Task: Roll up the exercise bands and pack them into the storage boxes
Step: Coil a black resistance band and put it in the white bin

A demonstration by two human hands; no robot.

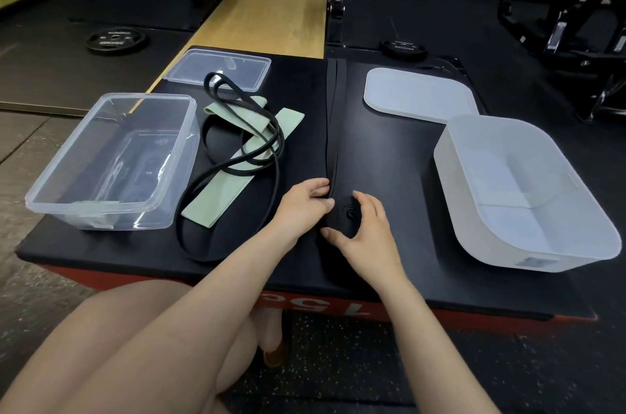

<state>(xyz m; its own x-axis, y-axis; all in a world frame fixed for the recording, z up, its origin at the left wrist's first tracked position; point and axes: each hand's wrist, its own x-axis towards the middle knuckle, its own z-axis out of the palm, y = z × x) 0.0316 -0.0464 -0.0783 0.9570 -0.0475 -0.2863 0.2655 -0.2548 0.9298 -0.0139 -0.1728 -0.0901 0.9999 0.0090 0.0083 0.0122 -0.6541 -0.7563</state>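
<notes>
Two hands roll up a wide black rubber band (333, 129) on a black padded platform (389, 149).

The left hand (305, 207) pinches the band beside the small rolled-up end (349, 212). The right hand (364, 230) curls its fingers around that roll. The rest of the band lies flat and straight, going away from the hands. A thin black loop band (271, 142) lies tangled over a flat pale green band (233, 183) to the left. A clear plastic box (115, 159) sits far left, with its clear lid (220, 69) behind. A white plastic box (521, 190) sits on the right, near its white lid (420, 95).
</notes>
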